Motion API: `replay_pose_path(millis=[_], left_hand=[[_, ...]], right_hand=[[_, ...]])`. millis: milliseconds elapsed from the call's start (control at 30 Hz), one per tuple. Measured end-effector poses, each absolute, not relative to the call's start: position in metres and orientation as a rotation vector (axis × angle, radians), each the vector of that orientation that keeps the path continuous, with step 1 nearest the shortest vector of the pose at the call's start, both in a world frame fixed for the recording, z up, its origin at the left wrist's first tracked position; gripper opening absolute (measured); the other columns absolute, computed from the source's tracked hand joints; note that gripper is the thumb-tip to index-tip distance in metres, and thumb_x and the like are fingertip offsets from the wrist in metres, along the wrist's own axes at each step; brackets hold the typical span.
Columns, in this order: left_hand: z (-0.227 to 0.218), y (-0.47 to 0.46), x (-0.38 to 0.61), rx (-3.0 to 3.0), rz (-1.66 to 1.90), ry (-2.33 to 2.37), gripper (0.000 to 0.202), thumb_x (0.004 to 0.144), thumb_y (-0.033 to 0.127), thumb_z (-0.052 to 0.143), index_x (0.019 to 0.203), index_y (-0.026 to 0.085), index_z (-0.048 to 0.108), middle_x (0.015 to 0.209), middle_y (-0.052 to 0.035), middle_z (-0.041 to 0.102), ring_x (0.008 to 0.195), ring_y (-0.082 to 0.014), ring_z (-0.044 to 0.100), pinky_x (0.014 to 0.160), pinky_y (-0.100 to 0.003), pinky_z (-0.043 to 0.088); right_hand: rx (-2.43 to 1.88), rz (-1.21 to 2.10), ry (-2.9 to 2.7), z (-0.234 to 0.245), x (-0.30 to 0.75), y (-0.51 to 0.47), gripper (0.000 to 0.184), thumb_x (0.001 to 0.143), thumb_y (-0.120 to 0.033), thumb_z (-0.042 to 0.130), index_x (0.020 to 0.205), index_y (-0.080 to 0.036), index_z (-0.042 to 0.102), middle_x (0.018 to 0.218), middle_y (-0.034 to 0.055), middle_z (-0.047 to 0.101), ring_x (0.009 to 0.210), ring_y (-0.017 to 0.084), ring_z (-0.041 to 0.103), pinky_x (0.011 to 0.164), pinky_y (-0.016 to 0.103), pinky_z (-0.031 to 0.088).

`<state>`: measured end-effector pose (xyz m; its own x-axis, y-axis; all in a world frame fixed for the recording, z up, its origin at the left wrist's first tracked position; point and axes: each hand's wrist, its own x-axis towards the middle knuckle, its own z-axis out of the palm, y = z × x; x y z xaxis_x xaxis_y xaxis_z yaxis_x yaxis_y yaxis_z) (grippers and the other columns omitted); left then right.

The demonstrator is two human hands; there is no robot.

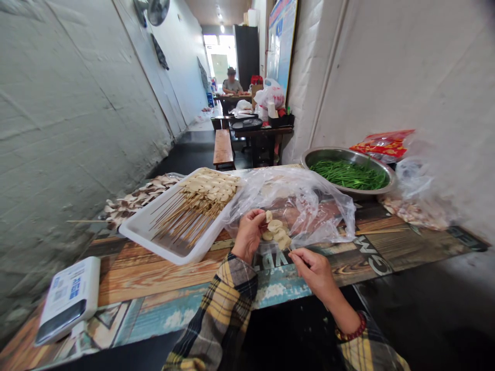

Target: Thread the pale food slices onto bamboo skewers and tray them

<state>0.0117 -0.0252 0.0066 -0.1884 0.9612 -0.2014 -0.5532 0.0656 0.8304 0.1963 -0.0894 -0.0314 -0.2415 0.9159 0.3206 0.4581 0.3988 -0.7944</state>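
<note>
Between my hands is a skewer (281, 239) threaded with several pale, round slices of food. My right hand (315, 269) is closed around the lower end of its thin stick. At the upper end, my left hand (249, 234) pinches a pale slice (268, 216) between thumb and fingers; I cannot tell whether the tip passes through it. Just behind lies a clear plastic bag (325, 208), spread over the table, with its contents partly hidden. To the left, a white tray (133, 226) holds rows of filled skewers (211, 188), their bare sticks pointing toward me.
Brown-and-white mushroom pieces (145, 196) lie beyond the tray. A white scale-like device (69, 299) sits at the near left. At the right are a metal bowl (391, 180) of green stalks and a bag of pale pieces (419, 208). A person (231, 82) sits far back.
</note>
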Motion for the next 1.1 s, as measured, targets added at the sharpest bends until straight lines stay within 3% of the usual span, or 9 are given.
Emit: replay_pose_path(millis=[333,667,1100], left_hand=[[0.006,-0.026,0.016,0.662,1.557,1.052,0.040,0.055,0.025,0.079,0.087,0.014,0.058,0.062,0.0039,0.061,0.052,-0.0080,0.054,0.054,-0.021,0.043],[0.002,-0.023,0.019,0.798,1.640,1.149,0.037,0.062,0.024,0.075,0.093,0.014,0.060,0.067,0.0020,0.065,0.054,-0.0084,0.056,0.057,-0.022,0.044],[-0.013,-0.018,0.016,1.460,1.662,1.573,0.028,0.074,0.017,0.064,0.102,0.019,0.066,0.074,-0.0018,0.069,0.066,-0.0150,0.063,0.065,-0.026,0.047]], right_hand=[[-1.220,0.778,-1.803,-0.035,0.197,-0.088,0.029,0.090,-0.035,0.049,0.076,-0.017,0.066,0.047,-0.0040,0.050,0.045,0.012,0.050,0.051,0.022,0.038],[-1.235,0.839,-1.770,-0.033,0.196,-0.088,0.030,0.090,-0.036,0.050,0.079,-0.016,0.067,0.047,-0.0044,0.050,0.045,0.012,0.051,0.052,0.022,0.039],[-1.245,0.851,-1.759,-0.031,0.196,-0.089,0.029,0.090,-0.035,0.050,0.077,-0.015,0.067,0.045,-0.0051,0.049,0.043,0.011,0.050,0.051,0.022,0.038]])
